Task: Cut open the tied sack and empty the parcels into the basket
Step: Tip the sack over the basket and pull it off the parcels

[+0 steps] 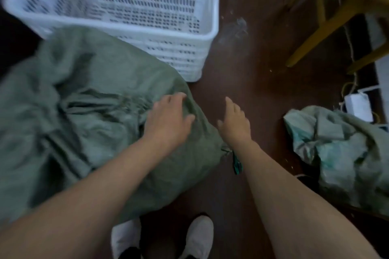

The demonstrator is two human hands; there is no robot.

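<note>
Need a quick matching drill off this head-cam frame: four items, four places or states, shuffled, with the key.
Items:
1. white basket
2. left hand
3. right hand
4. crumpled green sack

Places or states:
A. open, over bare floor
B. far right, on the floor
C. resting on the big green sack
D. behind the big sack, no parcels seen inside

Pairs: 1-D, 2-C, 3-A, 4-B

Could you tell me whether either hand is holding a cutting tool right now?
No, the left hand rests open on the green sack and the right hand hovers open over the floor.
</note>
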